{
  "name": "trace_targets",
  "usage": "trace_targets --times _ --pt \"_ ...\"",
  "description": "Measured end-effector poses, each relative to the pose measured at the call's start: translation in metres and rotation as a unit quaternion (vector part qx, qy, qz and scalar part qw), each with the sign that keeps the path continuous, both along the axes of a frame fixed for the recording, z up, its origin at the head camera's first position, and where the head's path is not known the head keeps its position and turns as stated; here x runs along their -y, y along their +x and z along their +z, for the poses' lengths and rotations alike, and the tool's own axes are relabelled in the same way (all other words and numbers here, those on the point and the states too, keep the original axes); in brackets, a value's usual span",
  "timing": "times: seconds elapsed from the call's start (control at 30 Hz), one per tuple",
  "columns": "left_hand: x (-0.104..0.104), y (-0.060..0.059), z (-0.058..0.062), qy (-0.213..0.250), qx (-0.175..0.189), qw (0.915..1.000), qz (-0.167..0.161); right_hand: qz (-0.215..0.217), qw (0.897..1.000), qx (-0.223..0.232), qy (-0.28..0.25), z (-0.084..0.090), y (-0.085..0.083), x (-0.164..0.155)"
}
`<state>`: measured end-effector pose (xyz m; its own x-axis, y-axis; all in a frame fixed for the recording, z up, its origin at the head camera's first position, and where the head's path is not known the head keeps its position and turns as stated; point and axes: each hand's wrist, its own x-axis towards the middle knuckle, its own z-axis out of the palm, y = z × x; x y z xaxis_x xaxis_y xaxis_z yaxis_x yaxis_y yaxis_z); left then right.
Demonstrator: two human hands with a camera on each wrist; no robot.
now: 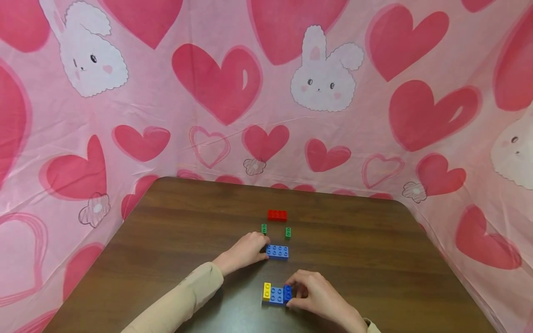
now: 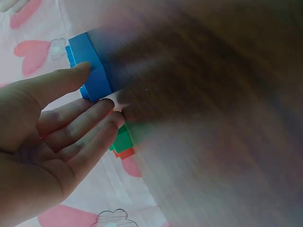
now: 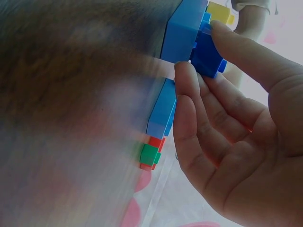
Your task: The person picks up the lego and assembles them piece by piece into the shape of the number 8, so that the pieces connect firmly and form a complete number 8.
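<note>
The right hand [image 1: 318,293] pinches a small dark blue brick [image 1: 288,293] between its thumb and its first fingers [image 3: 187,94], which are curled around it. That small brick sits on top of a flat light blue brick [image 1: 276,295], at its right end. A small yellow brick [image 1: 267,291] sits on the left end of the same flat brick. This little stack is at the near side of the brown wooden table [image 1: 175,222], just left of the right hand. The left hand [image 1: 245,251] is a bit farther away and to the left. Its fingers [image 2: 75,127] lie close together and nearly straight, and the tips touch the left end of another blue brick [image 1: 277,251] that lies flat on the table. The thumb rests on that brick's side in the left wrist view. The two blue bricks are near each other but do not touch. Farther off are two tiny green bricks [image 1: 264,228], one on the left just beside the left hand and one [image 1: 288,232] on the right. Beyond them, farthest of all, lies a red brick [image 1: 277,215]. Both arms wear tan sleeves [image 1: 183,296]. Around the table hangs a pink cloth [image 1: 216,83] with red hearts and white bunnies.
</note>
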<state>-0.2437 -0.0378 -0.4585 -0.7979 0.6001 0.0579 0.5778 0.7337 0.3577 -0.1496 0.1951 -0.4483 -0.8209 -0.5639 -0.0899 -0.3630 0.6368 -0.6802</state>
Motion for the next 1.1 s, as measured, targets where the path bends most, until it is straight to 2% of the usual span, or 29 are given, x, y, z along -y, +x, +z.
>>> trace_targets --times 0.67,1.1 --pt "0.004 0.003 0.002 0.019 0.016 0.9997 -0.004 -0.002 1.0 0.0 0.004 0.001 -0.001 0.001" --pt "0.015 0.016 0.008 0.064 0.021 0.9977 0.001 -0.006 1.0 0.011 0.004 0.001 0.001 0.001"
